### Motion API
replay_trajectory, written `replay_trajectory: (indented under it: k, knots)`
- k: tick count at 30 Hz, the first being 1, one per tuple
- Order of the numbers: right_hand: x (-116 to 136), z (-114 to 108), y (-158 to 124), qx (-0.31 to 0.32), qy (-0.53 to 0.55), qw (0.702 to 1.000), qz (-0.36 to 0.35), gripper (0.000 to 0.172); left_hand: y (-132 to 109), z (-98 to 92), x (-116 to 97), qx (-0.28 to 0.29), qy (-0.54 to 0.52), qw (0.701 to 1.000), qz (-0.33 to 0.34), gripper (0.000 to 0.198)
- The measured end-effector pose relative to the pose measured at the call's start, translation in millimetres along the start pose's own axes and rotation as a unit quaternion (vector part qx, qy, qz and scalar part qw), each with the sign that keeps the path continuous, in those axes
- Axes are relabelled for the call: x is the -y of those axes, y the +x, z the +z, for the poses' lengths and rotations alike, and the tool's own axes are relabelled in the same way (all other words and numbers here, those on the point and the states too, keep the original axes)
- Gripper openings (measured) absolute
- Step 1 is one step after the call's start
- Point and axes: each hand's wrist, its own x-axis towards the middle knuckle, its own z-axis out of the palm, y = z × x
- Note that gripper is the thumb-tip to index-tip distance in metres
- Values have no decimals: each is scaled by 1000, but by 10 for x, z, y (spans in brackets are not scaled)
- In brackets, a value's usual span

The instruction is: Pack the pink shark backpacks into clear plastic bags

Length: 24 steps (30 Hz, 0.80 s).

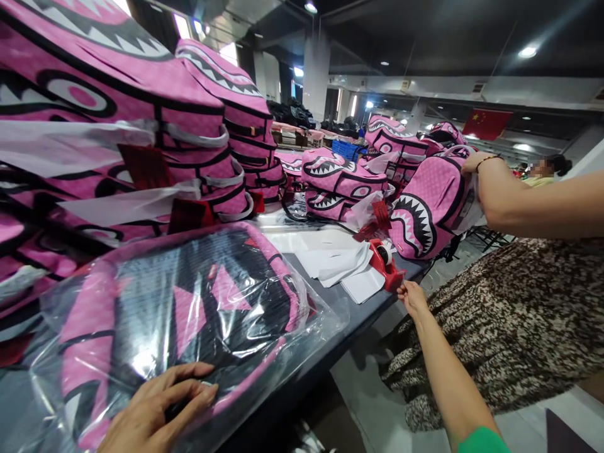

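Note:
A pink and black backpack [189, 308] lies back side up on the table in a clear plastic bag [325, 318]. My left hand [160, 406] rests at its near edge, with thumb and fingertips drawn together on the plastic. My right hand [412, 297] reaches to a red tape dispenser [387, 269] at the table's edge. Its thumb and finger pinch at the dispenser's cutting end, where the clear tape itself is hard to make out. White paper sheets [337, 258] lie against the dispenser.
Tall stacks of pink shark-mouth backpacks [189, 107] stand at the left, with red tags hanging out. More backpacks [346, 179] lie farther along the table [302, 267]. At the right, another person's hand [476, 162] touches an upright backpack [427, 204]; their patterned skirt [500, 314] is close by.

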Motion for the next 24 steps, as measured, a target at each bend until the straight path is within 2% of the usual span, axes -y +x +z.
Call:
replay_trajectory:
  k: [4,8,15,21,24]
  knots:
    - [3,95,-14,-2,57,998,17,29,9,-116,-165,51,23,998,0,57]
    - [132,-54,61,-12,62,998,10,31,12,-133,-230,46,28,999,-8,59]
    - [189,-227,56,19,30,999,3,43,13,-116,-128,54,35,998,3,54]
    - [334,-330,68,85,21,993,76,44,20,-127,-87,55,34,998,13,54]
    - [357,-234,-31,121,33,986,111,48,28,-123,-58,59,35,997,17,54]
